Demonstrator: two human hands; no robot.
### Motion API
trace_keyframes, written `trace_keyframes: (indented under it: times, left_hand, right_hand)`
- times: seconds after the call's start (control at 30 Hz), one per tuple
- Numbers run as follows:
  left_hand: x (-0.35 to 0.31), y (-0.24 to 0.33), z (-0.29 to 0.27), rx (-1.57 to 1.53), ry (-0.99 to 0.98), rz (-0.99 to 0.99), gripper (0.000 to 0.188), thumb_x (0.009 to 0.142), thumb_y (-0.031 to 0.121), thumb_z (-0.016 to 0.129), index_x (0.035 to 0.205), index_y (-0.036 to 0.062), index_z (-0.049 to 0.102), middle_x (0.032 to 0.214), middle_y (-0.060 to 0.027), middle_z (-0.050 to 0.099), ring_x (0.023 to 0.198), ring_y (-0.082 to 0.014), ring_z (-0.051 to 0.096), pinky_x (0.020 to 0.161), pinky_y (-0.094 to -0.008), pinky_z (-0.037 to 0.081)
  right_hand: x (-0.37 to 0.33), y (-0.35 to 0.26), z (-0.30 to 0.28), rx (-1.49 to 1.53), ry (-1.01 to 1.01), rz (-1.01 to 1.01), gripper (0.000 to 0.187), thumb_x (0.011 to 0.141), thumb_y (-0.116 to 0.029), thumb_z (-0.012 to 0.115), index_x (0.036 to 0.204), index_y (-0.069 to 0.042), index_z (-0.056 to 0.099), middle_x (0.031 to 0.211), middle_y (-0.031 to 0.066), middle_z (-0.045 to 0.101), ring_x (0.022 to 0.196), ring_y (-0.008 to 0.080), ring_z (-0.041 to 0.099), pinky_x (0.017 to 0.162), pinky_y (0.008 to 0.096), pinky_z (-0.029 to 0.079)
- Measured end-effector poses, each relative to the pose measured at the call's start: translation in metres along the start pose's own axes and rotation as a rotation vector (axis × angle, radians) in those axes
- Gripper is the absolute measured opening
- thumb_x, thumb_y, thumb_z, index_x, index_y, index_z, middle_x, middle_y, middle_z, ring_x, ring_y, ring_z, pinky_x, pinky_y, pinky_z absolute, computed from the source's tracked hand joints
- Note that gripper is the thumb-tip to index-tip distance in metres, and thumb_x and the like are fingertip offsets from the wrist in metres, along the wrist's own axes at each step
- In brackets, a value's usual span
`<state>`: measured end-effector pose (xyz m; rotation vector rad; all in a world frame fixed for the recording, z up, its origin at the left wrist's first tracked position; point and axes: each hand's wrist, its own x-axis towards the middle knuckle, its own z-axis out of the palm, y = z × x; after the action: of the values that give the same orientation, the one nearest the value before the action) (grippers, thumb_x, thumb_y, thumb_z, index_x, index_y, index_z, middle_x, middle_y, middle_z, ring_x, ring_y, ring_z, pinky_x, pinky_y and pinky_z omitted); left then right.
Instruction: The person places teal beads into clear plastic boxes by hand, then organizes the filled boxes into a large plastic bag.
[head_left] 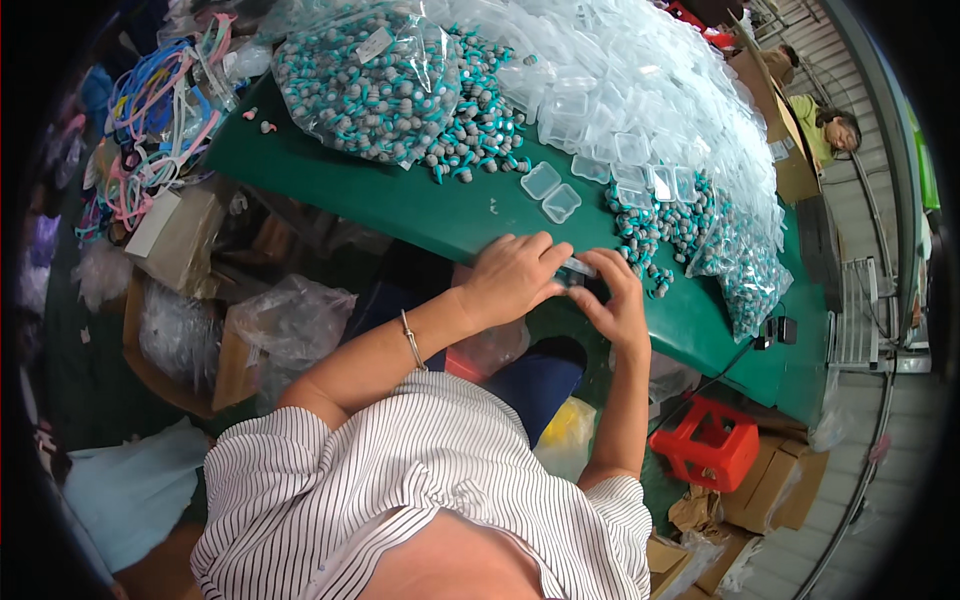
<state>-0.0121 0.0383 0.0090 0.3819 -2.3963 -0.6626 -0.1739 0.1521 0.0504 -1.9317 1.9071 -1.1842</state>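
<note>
At the near edge of the green table, my left hand and my right hand meet. Their fingers close from both sides on a small clear plastic case, largely covered by the fingertips, so its contents cannot be made out. Just beyond lies an open clear case, its two halves spread flat. To its right, small grey and teal pieces form a loose heap, and further pieces fill a clear bag at the far left.
A large mound of clear cases covers the table's far side. Another bag of grey and teal pieces rests at the right edge. A red plastic stool and cardboard boxes stand below right; coloured straps hang far left. People sit beyond.
</note>
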Motion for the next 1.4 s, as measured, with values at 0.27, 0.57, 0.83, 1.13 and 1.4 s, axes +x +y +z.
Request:
trace_keyframes:
  times: [0.27, 0.57, 0.83, 1.13, 1.4]
  left_hand:
    - [-0.001, -0.016, 0.0, -0.155, 0.052, 0.089, 0.02, 0.08, 0.021, 0.073, 0.089, 0.0066, 0.062, 0.084, -0.0095, 0.056, 0.074, -0.0309, 0.06, 0.066, -0.0407, 0.048]
    - [-0.045, 0.006, -0.007, -0.053, -0.064, 0.122, 0.023, 0.079, 0.03, 0.072, 0.078, 0.0091, 0.064, 0.076, -0.0082, 0.056, 0.067, -0.0276, 0.061, 0.063, -0.0378, 0.048]
    - [-0.008, -0.033, -0.047, 0.128, 0.266, -0.113, 0.011, 0.081, 0.014, 0.067, 0.09, 0.008, 0.065, 0.085, -0.0083, 0.058, 0.083, -0.0272, 0.06, 0.069, -0.0398, 0.049]
    - [0.013, -0.078, -0.051, 0.459, 0.262, -0.166, 0.009, 0.08, 0.009, 0.058, 0.088, 0.009, 0.062, 0.09, -0.0059, 0.058, 0.09, -0.0262, 0.059, 0.074, -0.0396, 0.048]
    - [0.021, -0.075, -0.048, 0.276, 0.142, -0.084, 0.015, 0.082, 0.009, 0.065, 0.097, 0.0066, 0.065, 0.092, -0.0079, 0.06, 0.091, -0.0283, 0.06, 0.079, -0.0412, 0.049]
  right_hand:
    - [-0.017, 0.003, 0.027, -0.024, 0.066, 0.084, 0.022, 0.079, -0.007, 0.072, 0.099, -0.001, 0.067, 0.08, 0.0098, 0.061, 0.065, 0.0229, 0.056, 0.057, 0.0309, 0.043]
    - [0.038, 0.014, 0.037, -0.358, 0.101, -0.081, 0.027, 0.085, -0.007, 0.062, 0.112, -0.006, 0.063, 0.117, 0.0091, 0.061, 0.115, 0.0317, 0.052, 0.092, 0.0403, 0.042]
    - [0.021, 0.008, 0.048, -0.588, 0.118, -0.105, 0.018, 0.077, -0.012, 0.072, 0.094, -0.009, 0.066, 0.098, 0.0054, 0.064, 0.104, 0.0285, 0.057, 0.09, 0.0443, 0.039]
    - [0.013, -0.014, 0.06, -0.46, 0.11, -0.041, 0.021, 0.075, -0.018, 0.076, 0.091, -0.01, 0.066, 0.09, 0.0037, 0.063, 0.092, 0.0263, 0.058, 0.089, 0.0429, 0.038]
    - [-0.006, 0.029, 0.009, -0.884, 0.433, 0.255, 0.018, 0.079, -0.016, 0.071, 0.096, -0.013, 0.067, 0.096, 0.003, 0.064, 0.099, 0.0252, 0.056, 0.092, 0.046, 0.034]
